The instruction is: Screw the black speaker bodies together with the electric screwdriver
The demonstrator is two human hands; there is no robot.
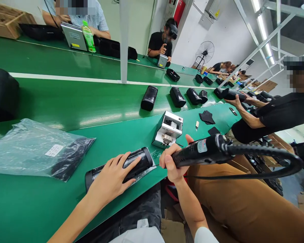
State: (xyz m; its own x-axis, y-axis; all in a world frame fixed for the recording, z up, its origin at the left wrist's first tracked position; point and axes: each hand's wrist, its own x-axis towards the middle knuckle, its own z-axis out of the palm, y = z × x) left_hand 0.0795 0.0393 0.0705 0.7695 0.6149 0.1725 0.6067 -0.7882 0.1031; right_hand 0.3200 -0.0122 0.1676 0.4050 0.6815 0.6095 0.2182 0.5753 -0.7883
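Note:
A long black speaker point(144, 162) with a perforated grille lies on its side at the near edge of the green bench. My left hand point(110, 177) is laid across its middle, fingers over the top and thumb on the near side, holding it down. My right hand point(174, 165) is wrapped around a black corded electric screwdriver point(202, 151). The tool is level, its tip end pointing left at the speaker's right end; whether the bit touches is hard to see. Clear plastic film point(144, 173) sticks out beneath the speaker. Just beyond stands a white screw feeder point(164, 130).
A clear plastic bag point(27, 148) with dark contents lies left. Several black housings point(149, 98) stand on the green conveyor behind. Dark cloth pieces point(207, 117) lie right of the feeder. A co-worker point(281, 118) holds a black housing at right; others sit across.

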